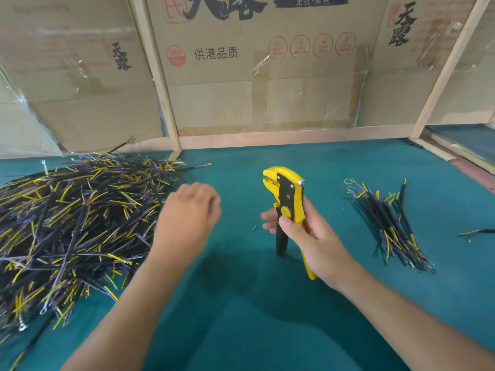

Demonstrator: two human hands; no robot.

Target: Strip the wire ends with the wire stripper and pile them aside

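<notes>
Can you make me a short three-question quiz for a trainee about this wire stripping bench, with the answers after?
1. True or false: the right hand grips the yellow wire stripper.
2. Which side holds the smaller wire pile? A) the person's left B) the person's right C) against the cardboard wall
3. Fill in: the left hand hovers by the edge of the large ____.

Key: 1 true. 2 B. 3 wire pile, on the green table mat.
</notes>
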